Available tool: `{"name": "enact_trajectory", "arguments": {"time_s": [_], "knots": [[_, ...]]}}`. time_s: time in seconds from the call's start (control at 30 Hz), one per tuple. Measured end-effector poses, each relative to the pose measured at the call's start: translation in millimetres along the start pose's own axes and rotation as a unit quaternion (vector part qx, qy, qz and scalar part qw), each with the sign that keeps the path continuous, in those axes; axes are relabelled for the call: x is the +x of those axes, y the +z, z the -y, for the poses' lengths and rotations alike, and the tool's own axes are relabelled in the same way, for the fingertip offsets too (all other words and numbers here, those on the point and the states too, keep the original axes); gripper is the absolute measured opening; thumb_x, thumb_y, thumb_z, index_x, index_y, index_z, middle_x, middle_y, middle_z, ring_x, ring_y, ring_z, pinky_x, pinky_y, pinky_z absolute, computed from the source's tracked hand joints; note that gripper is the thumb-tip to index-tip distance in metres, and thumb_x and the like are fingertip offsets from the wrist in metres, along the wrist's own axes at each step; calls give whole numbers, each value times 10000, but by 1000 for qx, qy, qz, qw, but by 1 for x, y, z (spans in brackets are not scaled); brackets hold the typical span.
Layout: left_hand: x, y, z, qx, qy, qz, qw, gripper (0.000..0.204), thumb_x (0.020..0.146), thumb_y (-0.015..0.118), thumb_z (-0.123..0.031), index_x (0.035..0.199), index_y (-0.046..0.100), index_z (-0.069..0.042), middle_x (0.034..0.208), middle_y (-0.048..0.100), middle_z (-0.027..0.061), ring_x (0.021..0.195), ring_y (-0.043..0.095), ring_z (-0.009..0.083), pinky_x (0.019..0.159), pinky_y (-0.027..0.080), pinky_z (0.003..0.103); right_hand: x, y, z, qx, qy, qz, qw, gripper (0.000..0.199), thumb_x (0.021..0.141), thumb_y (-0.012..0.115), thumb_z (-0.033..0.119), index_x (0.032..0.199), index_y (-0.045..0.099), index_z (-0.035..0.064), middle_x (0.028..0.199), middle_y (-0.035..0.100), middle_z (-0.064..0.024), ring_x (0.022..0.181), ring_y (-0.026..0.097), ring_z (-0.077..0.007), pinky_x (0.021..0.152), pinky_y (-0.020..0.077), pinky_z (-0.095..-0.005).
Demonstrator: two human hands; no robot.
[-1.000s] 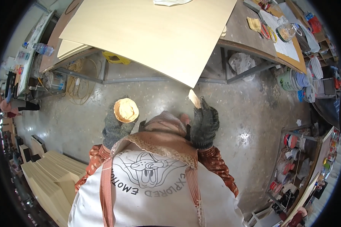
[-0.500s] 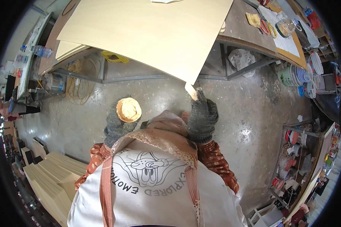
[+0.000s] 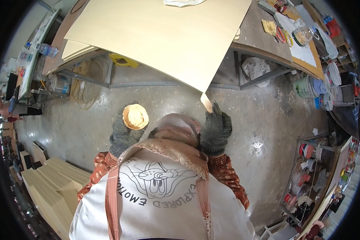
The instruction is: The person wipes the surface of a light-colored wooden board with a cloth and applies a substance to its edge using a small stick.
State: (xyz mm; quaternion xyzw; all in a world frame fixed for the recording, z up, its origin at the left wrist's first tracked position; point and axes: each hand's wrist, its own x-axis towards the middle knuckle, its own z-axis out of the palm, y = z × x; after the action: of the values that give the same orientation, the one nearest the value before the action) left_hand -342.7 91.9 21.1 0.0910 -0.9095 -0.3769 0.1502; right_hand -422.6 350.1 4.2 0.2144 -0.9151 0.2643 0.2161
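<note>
My left hand (image 3: 124,135), in a dark grey knitted glove, is closed around a small round tub (image 3: 136,117) with cream-coloured paste inside. My right hand (image 3: 216,132), gloved alike, grips a flat pale stick (image 3: 206,103) like a spatula, pinched near its lower end. The stick's upper end is at the near corner of a large cream board (image 3: 160,44); whether it touches the board I cannot tell. That corner juts out past the table edge toward me. A white piece (image 3: 184,2) lies on the board's far part, cut off by the frame.
The brown workbench (image 3: 252,30) carries the board, a yellow sponge-like block (image 3: 269,27), scissors (image 3: 285,37) and a clear jug (image 3: 303,36). Stacked cream panels (image 3: 56,180) stand low at left. A shelf with spools (image 3: 306,151) is at right. Coiled hose (image 3: 84,86) hangs under the bench.
My right hand and the stick have moved slightly toward me, and the stick has shifted from the left of the board's corner to just below it. The left hand with the tub stays nearly still.
</note>
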Motion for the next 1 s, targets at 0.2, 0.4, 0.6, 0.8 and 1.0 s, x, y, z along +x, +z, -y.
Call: {"name": "enact_trajectory", "arguments": {"time_s": [0.2, 0.4, 0.6, 0.8, 1.0], "knots": [[-4, 4, 1, -6, -9, 21, 1000, 621, 678, 811, -136, 1197, 487, -28, 1041, 618, 83, 931, 599, 154, 828, 488, 287, 2, 12, -4, 40, 8, -16, 999, 569, 735, 686, 155, 1237, 485, -22, 927, 590, -163, 794, 554, -303, 697, 459, -397], [0, 1, -12, 17, 7, 3, 1000, 617, 673, 814, -184, 1181, 497, -37, 1061, 615, 98, 942, 610, 190, 828, 491, 304, 2, 4, -3, 18, 44, -35, 998, 435, 777, 633, 57, 1198, 541, -4, 833, 597, -151, 727, 563, -297, 630, 467, -386], [1, 6, -10, 6, 2, 20, 1000, 633, 672, 814, -190, 1192, 488, -37, 1069, 609, 102, 956, 605, 191, 834, 486, 303, 11, 1, -10, 28, 71, -38, 996, 325, 811, 609, 18, 1134, 579, 0, 863, 615, -155, 748, 577, -307, 655, 481, -384], [1, 10, -14, -17, -18, 2, 1000, 626, 671, 815, -180, 1188, 495, -30, 1072, 609, 95, 955, 600, 182, 839, 481, 296, 15, 7, -35, 7, 21, -84, 996, 291, 826, 605, 29, 1116, 594, 25, 895, 622, -153, 786, 591, -314, 675, 490, -390], [2, 13, -15, -28, -41, 19, 999, 625, 678, 810, -143, 1204, 494, -24, 1070, 609, 91, 935, 599, 159, 825, 484, 285, 28, 6, -45, 49, 43, -33, 997, 268, 824, 607, 22, 1092, 604, 8, 909, 622, -157, 794, 593, -311, 703, 495, -378]]}}
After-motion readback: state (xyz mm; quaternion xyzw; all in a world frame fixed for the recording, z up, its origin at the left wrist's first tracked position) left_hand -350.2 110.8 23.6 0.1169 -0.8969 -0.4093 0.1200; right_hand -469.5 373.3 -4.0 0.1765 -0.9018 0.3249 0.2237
